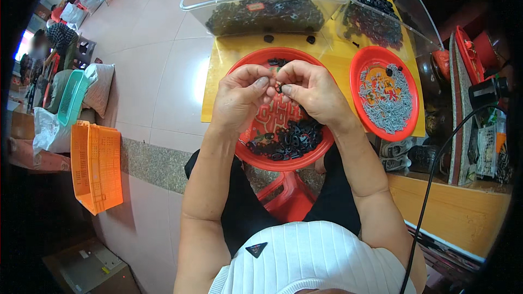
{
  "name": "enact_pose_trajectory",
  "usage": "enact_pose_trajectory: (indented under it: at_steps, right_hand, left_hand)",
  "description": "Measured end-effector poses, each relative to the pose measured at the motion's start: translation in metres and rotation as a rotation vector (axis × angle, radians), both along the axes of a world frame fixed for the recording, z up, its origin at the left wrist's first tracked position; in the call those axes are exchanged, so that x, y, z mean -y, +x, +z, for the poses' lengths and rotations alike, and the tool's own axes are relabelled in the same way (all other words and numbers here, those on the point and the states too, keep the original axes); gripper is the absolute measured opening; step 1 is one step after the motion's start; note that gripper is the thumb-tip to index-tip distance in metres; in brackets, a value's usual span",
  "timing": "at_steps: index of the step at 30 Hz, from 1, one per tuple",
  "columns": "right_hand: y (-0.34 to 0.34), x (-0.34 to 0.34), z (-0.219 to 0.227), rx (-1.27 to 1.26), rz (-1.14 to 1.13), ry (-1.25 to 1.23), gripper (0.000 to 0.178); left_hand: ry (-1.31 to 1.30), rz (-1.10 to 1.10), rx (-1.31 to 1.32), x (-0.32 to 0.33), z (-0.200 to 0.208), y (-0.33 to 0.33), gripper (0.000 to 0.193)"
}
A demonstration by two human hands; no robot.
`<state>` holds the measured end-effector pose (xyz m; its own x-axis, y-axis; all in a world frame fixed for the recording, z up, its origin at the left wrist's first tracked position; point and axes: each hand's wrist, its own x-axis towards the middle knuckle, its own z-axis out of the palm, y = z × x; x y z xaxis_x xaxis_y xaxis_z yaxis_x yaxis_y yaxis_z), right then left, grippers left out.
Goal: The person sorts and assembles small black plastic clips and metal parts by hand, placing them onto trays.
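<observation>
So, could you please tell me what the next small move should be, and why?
I would probably ease the left grip slightly closer to the small black part held in the right grip: the two grips nearly meet above the large red tray, though what, if anything, the left one holds is too small to tell.

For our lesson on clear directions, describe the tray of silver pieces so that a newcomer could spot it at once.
Start at the yellow table in front of the person. Toward its right side, just right of the larger red tray, sits a smaller red tray. Unlike its neighbour, which holds black pieces, it is covered mostly with small silver pieces.
</observation>
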<state>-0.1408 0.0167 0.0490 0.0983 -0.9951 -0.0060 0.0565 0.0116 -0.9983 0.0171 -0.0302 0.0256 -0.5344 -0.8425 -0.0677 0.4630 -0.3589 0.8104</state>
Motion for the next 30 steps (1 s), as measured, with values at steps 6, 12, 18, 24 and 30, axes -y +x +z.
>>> enact_pose_trajectory:
  at_steps: [6,12,18,24,30]
  right_hand:
    - [0.007,-0.002,0.000,-0.018,-0.117,-0.040,0.010]
    - [0.012,-0.008,0.005,0.067,-0.187,-0.056,0.008]
    - [0.012,-0.007,0.002,-0.001,-0.202,-0.061,0.008]
    - [0.013,-0.006,0.003,-0.022,-0.212,-0.044,0.007]
    - [0.013,-0.005,0.002,-0.037,-0.225,-0.032,0.007]
  left_hand:
    - [0.127,-0.065,-0.089,-0.001,-0.004,-0.004,0.007]
    - [0.295,-0.069,-0.199,-0.001,-0.011,-0.008,0.007]
    - [0.309,-0.130,-0.305,-0.004,-0.012,-0.010,0.009]
    - [0.292,-0.129,-0.291,-0.006,-0.009,-0.010,0.010]
    - [0.283,-0.074,-0.249,-0.008,-0.006,-0.011,0.009]
